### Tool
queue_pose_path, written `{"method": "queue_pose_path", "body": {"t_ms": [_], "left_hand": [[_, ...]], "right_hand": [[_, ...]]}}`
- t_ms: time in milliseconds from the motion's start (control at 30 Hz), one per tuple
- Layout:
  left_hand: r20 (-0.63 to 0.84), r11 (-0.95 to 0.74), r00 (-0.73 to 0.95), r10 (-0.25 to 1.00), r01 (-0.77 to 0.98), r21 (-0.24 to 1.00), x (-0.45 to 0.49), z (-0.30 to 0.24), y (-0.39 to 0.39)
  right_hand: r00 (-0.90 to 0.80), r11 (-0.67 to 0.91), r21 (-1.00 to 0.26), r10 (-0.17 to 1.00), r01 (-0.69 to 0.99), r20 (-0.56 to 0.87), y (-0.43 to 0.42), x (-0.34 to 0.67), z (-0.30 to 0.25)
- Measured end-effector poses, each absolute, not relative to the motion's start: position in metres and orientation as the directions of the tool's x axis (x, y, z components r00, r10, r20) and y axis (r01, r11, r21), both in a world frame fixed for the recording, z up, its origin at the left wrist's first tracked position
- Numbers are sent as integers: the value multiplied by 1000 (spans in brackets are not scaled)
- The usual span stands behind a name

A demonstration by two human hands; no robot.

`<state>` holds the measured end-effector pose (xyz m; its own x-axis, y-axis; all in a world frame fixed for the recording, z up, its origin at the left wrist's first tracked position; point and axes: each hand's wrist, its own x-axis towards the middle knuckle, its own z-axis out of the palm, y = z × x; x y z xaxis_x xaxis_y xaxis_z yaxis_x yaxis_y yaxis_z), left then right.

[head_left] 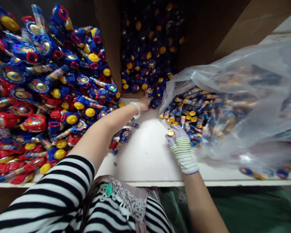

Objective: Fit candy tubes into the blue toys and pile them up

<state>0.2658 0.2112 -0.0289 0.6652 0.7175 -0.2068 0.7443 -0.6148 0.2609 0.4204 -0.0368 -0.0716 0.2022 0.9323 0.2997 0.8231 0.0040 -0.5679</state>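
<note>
My bare left hand, with a pale bangle on its wrist, reaches to the mouth of a cardboard box. Its fingers are closed on a small blue toy at the edge of the blue-and-yellow toys inside. My right hand wears a striped glove and pinches a small tube with a yellow end, most of it hidden by the fingers. Just beyond that hand, printed tubes with yellow ends spill from a clear plastic bag.
A large heap of blue and red toys with tubes attached covers the left side. Two loose toys lie near my left forearm on the white table. The box's cardboard wall stands between heap and box. Several pieces lie under the bag at right.
</note>
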Motion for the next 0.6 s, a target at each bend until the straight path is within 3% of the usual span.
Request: {"method": "queue_pose_path", "body": {"t_ms": [67, 100, 200, 267, 333, 433, 600], "left_hand": [[-245, -581, 674, 697, 731, 357, 251, -24, 203], [-267, -512, 670, 693, 718, 471, 241, -20, 196], [-376, 9, 652, 658, 493, 870, 208, -4, 165], [-440, 381, 673, 595, 246, 891, 189, 6, 140], [-463, 575, 697, 547, 90, 813, 174, 11, 116], [-450, 623, 697, 559, 6, 782, 160, 12, 89], [-349, 429, 611, 711, 16, 903, 152, 13, 70]], "right_hand": [[176, 23, -787, 970, 617, 166, -45, 407, -79], [168, -7, -850, 981, 527, 96, -46, 400, -81], [198, -56, -890, 979, 452, 39, -40, 380, -82], [205, -13, -875, 974, 483, 99, -32, 365, -75], [166, 36, -865, 977, 501, 137, -27, 350, -65], [118, 59, -825, 982, 562, 150, -30, 332, -48], [34, 59, -674, 992, 737, 123, -49, 322, -27]]}}
